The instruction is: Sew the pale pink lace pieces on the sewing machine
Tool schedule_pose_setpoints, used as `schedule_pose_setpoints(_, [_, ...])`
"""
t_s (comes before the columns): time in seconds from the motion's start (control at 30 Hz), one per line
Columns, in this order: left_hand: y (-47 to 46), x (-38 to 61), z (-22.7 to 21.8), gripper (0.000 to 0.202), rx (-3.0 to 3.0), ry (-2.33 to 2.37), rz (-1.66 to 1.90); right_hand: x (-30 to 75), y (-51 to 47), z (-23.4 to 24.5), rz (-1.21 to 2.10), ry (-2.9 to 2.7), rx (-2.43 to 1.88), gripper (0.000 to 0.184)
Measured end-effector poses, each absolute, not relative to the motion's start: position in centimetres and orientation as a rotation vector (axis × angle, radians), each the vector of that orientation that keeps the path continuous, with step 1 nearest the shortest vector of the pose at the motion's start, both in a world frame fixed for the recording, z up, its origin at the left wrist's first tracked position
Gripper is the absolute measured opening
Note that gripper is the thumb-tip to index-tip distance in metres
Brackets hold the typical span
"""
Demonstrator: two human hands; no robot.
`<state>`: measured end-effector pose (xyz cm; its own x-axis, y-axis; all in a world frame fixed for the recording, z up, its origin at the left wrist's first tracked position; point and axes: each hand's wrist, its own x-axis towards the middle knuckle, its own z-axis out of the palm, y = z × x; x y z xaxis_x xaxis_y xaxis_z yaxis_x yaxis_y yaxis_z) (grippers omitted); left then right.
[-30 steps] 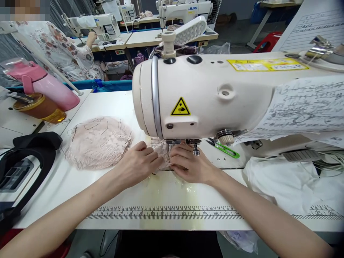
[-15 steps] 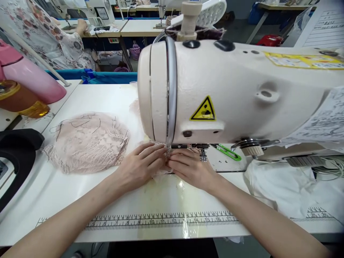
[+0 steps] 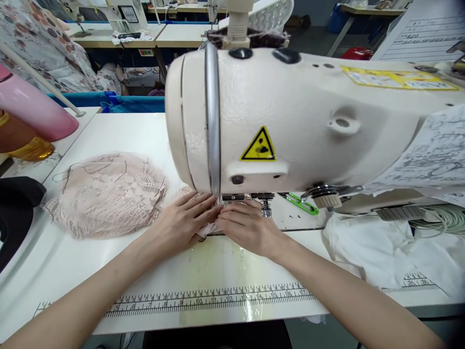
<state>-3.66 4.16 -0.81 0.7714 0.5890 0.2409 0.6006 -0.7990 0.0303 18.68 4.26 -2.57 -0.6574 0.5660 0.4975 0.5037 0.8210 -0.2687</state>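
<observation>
A cream sewing machine [image 3: 290, 116] fills the middle of the head view. Under its head lies a small piece of pale pink lace [image 3: 207, 228]. My left hand [image 3: 183, 220] rests on the lace from the left, fingers stretched flat and pressing it down. My right hand [image 3: 249, 225] lies on it from the right, fingers also flat, tips close to the presser foot [image 3: 266, 207]. The fingertips of both hands nearly meet below the needle, which the machine head hides.
A heap of pink lace pieces [image 3: 107, 194] lies to the left. Green snips [image 3: 301, 203] sit behind my right hand. White cloth [image 3: 385, 252] is bunched at the right. A pink bottle [image 3: 34, 114] stands far left. A printed ruler [image 3: 203, 300] runs along the table's front edge.
The view has dropped closer and shifted, so the machine looms larger. Both hands stay on the lace piece under the machine head, their fingertips drawn a little closer together.
</observation>
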Motion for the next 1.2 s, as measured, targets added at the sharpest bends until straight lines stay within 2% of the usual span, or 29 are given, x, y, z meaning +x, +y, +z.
schedule_pose_setpoints(0.47, [4.0, -3.1, -0.9, 0.049, -2.835, -0.998, -0.305, 19.3, 5.2, -2.2, 0.155, -2.446, -0.749, 0.019])
schedule_pose_setpoints(0.97, [3.6, -2.3, -0.8, 0.043, -2.755, -1.01, -0.321, 20.2, 4.8, -1.5, -0.235, -2.418, -0.956, 0.017])
schedule_pose_setpoints(1.2, [3.8, -2.0, -0.9, 0.041, -2.697, -1.043, -0.352, 20.5, 4.7, -1.3, -0.204, -2.483, -1.081, 0.02])
